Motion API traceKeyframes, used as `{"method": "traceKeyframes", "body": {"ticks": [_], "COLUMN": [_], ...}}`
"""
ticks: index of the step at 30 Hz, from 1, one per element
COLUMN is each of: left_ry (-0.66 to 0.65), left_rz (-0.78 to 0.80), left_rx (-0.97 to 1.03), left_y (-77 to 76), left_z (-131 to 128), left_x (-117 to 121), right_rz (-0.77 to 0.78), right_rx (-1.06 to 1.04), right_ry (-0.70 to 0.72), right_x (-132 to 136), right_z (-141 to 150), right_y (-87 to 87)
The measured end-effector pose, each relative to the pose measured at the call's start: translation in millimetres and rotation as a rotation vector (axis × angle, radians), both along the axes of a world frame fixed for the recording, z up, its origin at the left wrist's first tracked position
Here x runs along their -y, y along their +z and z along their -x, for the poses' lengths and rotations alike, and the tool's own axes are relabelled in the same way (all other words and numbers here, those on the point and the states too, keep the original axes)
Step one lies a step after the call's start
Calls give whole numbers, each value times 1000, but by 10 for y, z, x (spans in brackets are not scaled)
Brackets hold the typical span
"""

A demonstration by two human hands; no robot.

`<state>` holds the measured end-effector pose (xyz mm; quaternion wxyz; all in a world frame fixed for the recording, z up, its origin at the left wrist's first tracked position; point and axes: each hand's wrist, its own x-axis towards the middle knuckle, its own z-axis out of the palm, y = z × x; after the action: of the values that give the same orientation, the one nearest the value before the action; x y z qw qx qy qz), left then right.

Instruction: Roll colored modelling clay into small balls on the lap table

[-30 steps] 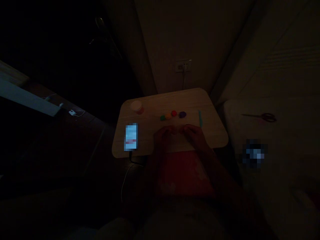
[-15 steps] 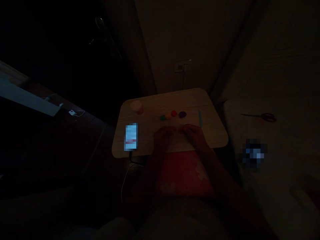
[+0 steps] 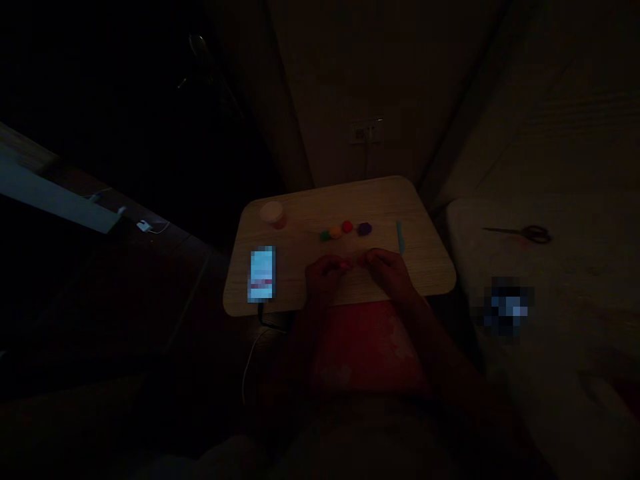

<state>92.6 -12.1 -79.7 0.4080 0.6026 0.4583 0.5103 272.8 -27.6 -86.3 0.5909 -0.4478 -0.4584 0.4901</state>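
My left hand (image 3: 323,275) is closed over the near part of the table, pinching a small pink lump of modelling clay (image 3: 345,265) at its fingertips. Facing it, my right hand (image 3: 390,268) is closed too, with a dim reddish bit (image 3: 361,261) at its fingertips that looks like the same clay. Just beyond the hands lie a green lump (image 3: 325,236), an orange lump (image 3: 336,232), a red lump (image 3: 347,227) and a purple lump (image 3: 365,229). A flat teal strip (image 3: 401,237) rests to the right. Darkness hides finger detail.
The small wooden table (image 3: 300,207) carries a lidded tub (image 3: 273,215) at the far left and a lit phone (image 3: 262,275) with a cable. To the right, scissors (image 3: 535,233) lie on a pale surface (image 3: 565,280). A wall socket (image 3: 366,131) is behind.
My fingertips have shifted slightly, and the pink clay at my left hand shows more clearly. The lumps, tub and phone stay in place.
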Motion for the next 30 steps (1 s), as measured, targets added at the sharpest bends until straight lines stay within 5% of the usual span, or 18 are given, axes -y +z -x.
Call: {"method": "traceKeyframes", "body": {"ticks": [9, 30], "left_ry": [-42, -9], "left_rz": [-182, -179], "left_rx": [-88, -103], "left_y": [7, 34], "left_z": [55, 48], "left_x": [-60, -51], "right_rz": [14, 8], "right_rx": [54, 12], "right_ry": [-11, -5], "right_x": [4, -2], "right_z": [1, 8], "right_y": [14, 12]}}
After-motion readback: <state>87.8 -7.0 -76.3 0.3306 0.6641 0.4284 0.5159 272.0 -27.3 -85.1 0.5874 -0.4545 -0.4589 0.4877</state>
